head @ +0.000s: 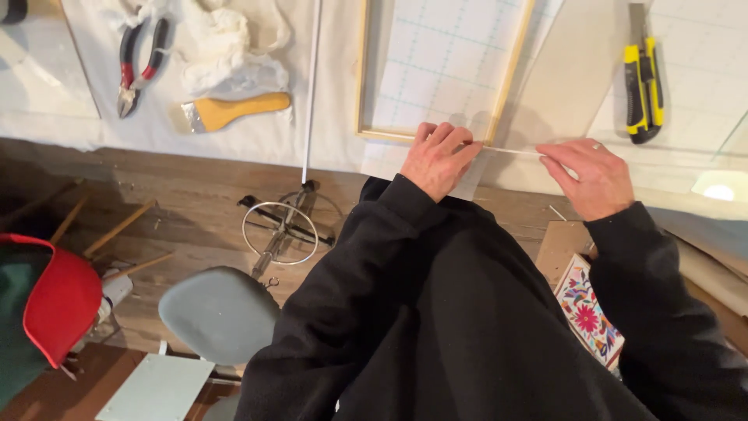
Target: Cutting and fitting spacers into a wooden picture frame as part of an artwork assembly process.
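Where left hand [438, 158] presses, strip [510, 150] spans to right hand [586, 176]

We see the wooden frame [436, 70] lying on the table [257, 140], its near corner under the left hand [438, 158], while the right hand [586, 178] sits to the right of it, a thin strip [510, 150] stretched between the two. Far right of the frame lies the utility knife [643, 86]; to its left lie a brush [234, 111], a crumpled cloth [222, 47] behind that, and pliers [139, 66] farthest left. Below the table edge, on the floor [195, 203], stands a stool [222, 312] with a wire ring [280, 226] just behind it.
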